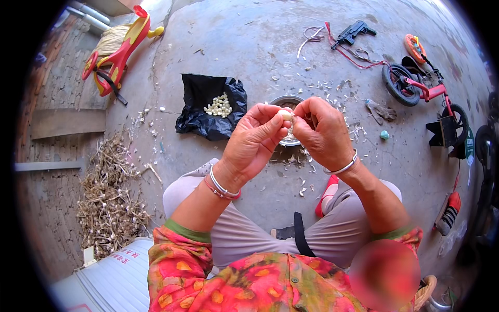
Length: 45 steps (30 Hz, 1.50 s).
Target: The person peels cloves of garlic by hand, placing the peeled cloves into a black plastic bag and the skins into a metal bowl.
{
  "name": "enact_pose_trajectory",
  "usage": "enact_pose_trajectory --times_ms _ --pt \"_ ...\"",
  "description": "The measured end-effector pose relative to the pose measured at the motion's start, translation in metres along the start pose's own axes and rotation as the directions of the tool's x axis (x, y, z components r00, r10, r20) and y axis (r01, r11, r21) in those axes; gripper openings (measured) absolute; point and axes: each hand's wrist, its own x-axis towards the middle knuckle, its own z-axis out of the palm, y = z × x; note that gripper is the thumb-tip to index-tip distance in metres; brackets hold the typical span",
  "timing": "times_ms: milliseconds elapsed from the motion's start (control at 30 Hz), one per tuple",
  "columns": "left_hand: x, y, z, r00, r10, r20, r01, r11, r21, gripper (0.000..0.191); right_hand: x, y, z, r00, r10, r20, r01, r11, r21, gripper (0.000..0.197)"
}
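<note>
Between the thumb and fingers of my left hand (257, 134) is a pale garlic clove (285, 114). The thumb and forefinger of my right hand (322, 132) pinch a bit of skin at the clove's right end. Below both hands a round metal basin (290, 98) stands on the floor, partly hidden by them. To its left lies an opened black plastic bag (202, 87) with a heap of peeled garlic cloves (218, 106) on it.
Garlic skins (302, 187) litter the concrete floor. Dried garlic bulbs with stalks (113, 202) are piled at the left by a brick wall. A red-and-yellow ride-on toy (122, 54) stands at upper left; a toy gun (354, 34), a glove (380, 112) and a red children's bike (427, 91) lie right.
</note>
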Motion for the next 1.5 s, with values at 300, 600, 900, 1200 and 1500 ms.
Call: enact_pose_trajectory --times_ms 300,600,900,1200,1500 --pt "0.001 -0.001 -0.004 0.999 -0.043 -0.005 0.043 0.999 -0.007 0.016 -0.003 0.006 0.007 0.99 -0.135 -0.031 0.132 0.987 -0.088 0.016" --pt "0.0 0.005 0.0 0.997 -0.069 0.03 0.066 0.994 0.092 0.021 -0.003 0.006 0.007 0.99 -0.143 -0.012 0.142 0.987 -0.075 0.014" --pt "-0.001 0.007 0.002 0.998 -0.025 0.058 0.005 0.949 0.316 0.026 -0.001 0.0 -0.003 0.975 0.119 0.189 -0.151 0.975 0.165 0.012" --pt "0.0 0.01 -0.002 0.994 -0.025 0.104 0.001 0.975 0.223 0.029 0.004 0.006 -0.014 0.948 0.22 0.228 -0.283 0.912 0.297 0.011" --pt "-0.002 0.018 -0.004 0.996 0.0 0.084 -0.011 0.991 0.131 0.032 0.016 0.014 -0.038 0.98 0.198 0.033 -0.2 0.96 0.196 0.005"
